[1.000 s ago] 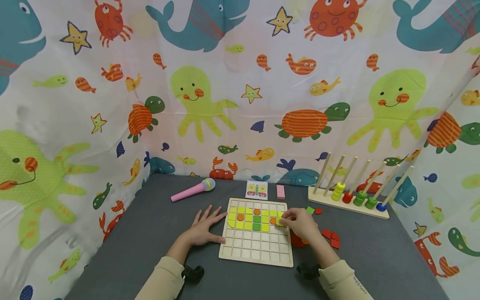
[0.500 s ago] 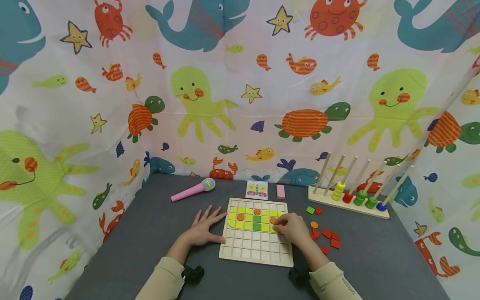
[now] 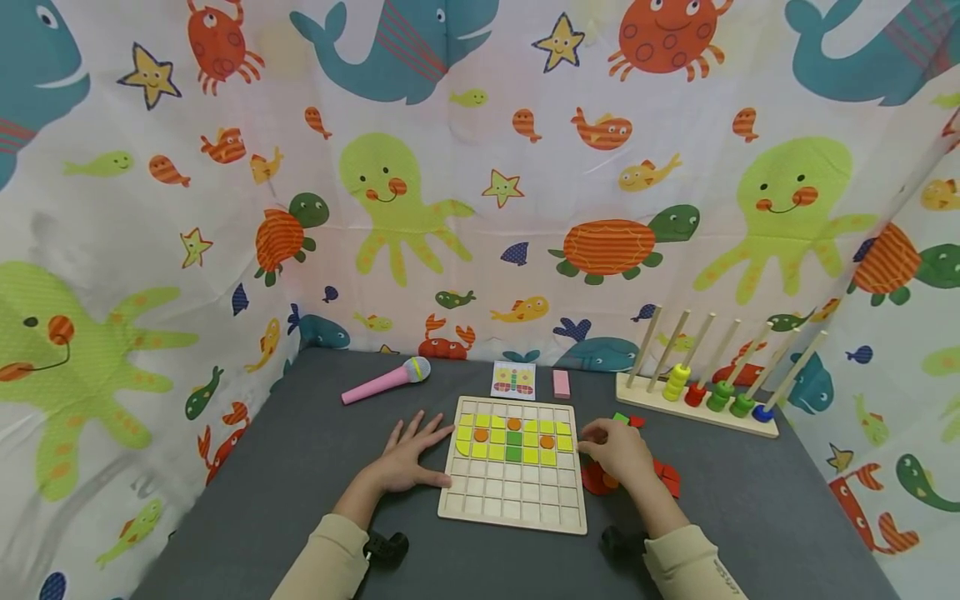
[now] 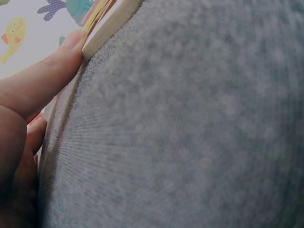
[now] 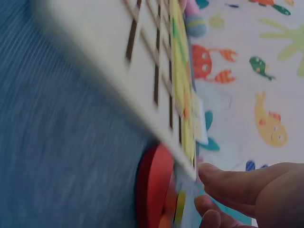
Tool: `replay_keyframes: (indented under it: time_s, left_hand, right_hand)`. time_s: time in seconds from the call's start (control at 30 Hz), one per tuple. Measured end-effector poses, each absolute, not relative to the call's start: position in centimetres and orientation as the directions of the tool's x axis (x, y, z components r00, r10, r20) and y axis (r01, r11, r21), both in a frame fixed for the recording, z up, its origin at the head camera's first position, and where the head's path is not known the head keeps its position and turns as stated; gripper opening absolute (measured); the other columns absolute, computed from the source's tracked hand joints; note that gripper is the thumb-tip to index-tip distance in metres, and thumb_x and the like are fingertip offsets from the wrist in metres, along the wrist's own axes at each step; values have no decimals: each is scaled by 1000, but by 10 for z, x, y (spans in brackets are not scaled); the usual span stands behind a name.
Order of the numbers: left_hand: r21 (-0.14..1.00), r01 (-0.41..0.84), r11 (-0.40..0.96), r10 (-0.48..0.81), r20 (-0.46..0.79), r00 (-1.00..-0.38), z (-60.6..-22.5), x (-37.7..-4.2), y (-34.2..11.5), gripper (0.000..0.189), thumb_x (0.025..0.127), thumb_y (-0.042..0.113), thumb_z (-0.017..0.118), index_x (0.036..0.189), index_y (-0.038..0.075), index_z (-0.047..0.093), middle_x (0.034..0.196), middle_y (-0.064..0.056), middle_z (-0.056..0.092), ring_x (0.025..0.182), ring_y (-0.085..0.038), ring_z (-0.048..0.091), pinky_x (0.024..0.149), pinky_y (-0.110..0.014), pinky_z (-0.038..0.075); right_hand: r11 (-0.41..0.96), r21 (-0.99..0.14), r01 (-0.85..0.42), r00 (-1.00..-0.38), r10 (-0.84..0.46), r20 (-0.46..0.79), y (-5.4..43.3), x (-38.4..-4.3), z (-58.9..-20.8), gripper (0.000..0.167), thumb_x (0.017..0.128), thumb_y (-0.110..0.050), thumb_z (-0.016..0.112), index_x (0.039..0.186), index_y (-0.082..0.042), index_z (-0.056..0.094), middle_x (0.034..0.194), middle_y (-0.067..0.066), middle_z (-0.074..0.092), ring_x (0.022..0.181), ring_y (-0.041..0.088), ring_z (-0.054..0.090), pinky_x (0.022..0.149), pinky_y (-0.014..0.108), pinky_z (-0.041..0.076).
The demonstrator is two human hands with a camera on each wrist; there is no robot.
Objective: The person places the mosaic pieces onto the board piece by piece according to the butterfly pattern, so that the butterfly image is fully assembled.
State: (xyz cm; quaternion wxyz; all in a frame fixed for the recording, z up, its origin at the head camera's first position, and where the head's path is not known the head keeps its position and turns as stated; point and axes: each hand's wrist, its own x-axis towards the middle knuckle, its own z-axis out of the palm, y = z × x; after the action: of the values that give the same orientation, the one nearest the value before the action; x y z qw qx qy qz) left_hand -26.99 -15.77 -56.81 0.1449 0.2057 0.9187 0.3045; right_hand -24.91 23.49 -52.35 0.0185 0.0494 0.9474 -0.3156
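On the grey desk (image 3: 247,517) lies a wooden board (image 3: 512,493), the left hand (image 3: 407,461) spread at its left edge; the right hand (image 3: 618,456) is by its right edge, whether pinching anything I cannot tell. Yellow tiles (image 3: 497,451) fill upper cells.

Cannot fully see red pieces (image 3: 596,480) behind the right grip (image 3: 618,451), read its sleeve lettering (image 3: 727,576), or follow the blurred board (image 5: 141,78) past the right wrist view's edge.
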Motion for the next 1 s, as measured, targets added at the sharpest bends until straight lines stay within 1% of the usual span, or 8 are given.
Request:
replay_keyframes:
  time_s: [0.17,0.4,0.5,0.7,0.77,0.87,0.93,1.0]
  left_hand:
    - [617,289,732,467,-145,-873,-568,-270,-158,100,75,68,76,159,37,31,171,4,13,157,-31,-10,120,-61,-15]
    - [624,285,728,465,-143,-874,-567,-270,-158,100,75,67,77,159,36,31,170,4,13,157,-31,-10,120,-61,-16]
    - [627,286,725,468,-143,-872,-568,-270,-158,100,75,68,76,159,37,31,170,4,14,157,-31,-10,120,-61,-16]
    - [630,292,720,471,-134,-872,-569,-269,-158,99,76,67,77,159,36,32,170,3,14,157,-32,-10,119,-62,-16]
    - [628,293,721,471,-134,-872,-569,-270,-158,99,76,67,76,159,36,32,170,2,14,157,-31,-10,120,-62,-16]
    - [629,297,719,475,-131,-870,-569,-270,-158,99,76,66,77,159,35,32,170,1,15,157,-32,-10,120,-62,-15]
    - [627,301,719,477,-131,-869,-569,-270,-158,99,76,66,77,159,34,32,171,0,14,157,-32,-9,120,-62,-15]
    - [627,302,718,478,-129,-869,-568,-270,-158,99,76,66,77,159,34,32,170,0,15,157,-33,-9,119,-62,-15]
  right_hand:
    - [826,-543,151,-988,107,-112,248,-247,-528,37,85,-26,82,115,-6,73,97,10,69,82,23,59,70,41,53]
    - [827,-537,164,-986,113,-126,251,-246,-528,26,84,-27,84,95,-8,69,87,7,65,75,22,56,61,34,46]
    - [804,-573,162,-986,108,-128,252,-246,-526,24,86,-25,81,93,-10,65,86,6,63,73,21,54,60,32,43]
    - [739,-666,99,-995,62,-78,247,-247,-521,17,90,-24,78,98,-11,69,84,5,67,70,19,56,60,30,47]
    - [724,-687,67,-997,27,-69,244,-246,-519,15,93,-22,74,104,-13,73,90,5,69,75,20,57,63,31,49]
    - [722,-691,34,-996,-30,-81,240,-244,-519,21,97,-20,69,116,-15,75,103,4,72,84,18,59,71,33,53]
    - [714,-699,42,-993,-50,-111,237,-243,-520,25,97,-19,69,121,-12,72,102,5,72,83,19,59,70,34,52]
    - [704,-707,68,-990,-40,-135,235,-242,-522,24,95,-19,71,117,-10,71,95,4,71,79,18,60,67,33,52]
